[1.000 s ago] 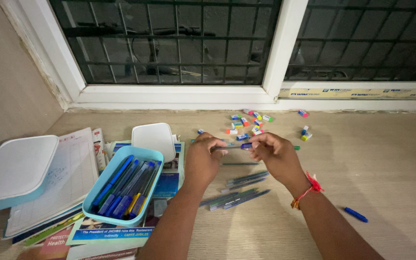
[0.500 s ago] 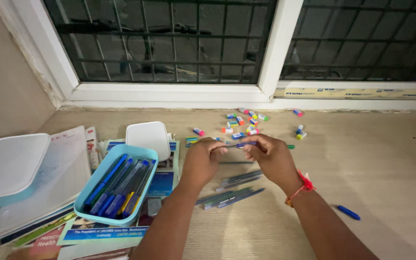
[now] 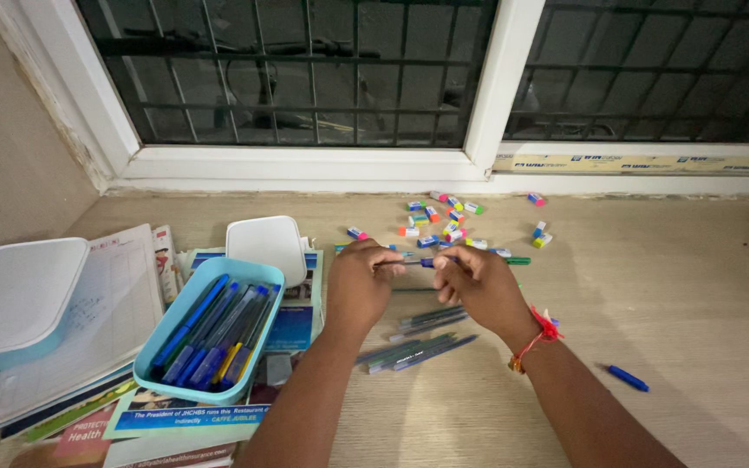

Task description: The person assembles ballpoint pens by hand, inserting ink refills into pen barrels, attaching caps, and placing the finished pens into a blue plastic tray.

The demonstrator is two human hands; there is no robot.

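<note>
Both my hands hold one pen (image 3: 416, 262) level above the wooden surface. My left hand (image 3: 362, 282) grips its left end, and my right hand (image 3: 471, 283), with a red thread on the wrist, pinches its blue part at the right. Under the hands lies a loose bunch of grey, green and blue pens (image 3: 418, 343). To my left a light blue box (image 3: 210, 331) holds several blue pens and a yellow one.
Small coloured erasers (image 3: 440, 219) are scattered near the window frame. A blue pen cap (image 3: 628, 378) lies at the right. A white lid (image 3: 264, 245), a second lidded box (image 3: 12, 303) and papers and booklets (image 3: 132, 303) fill the left side.
My hands, still on the pen, have closed in slightly toward each other. The camera view shifted a little; nothing else moved.
</note>
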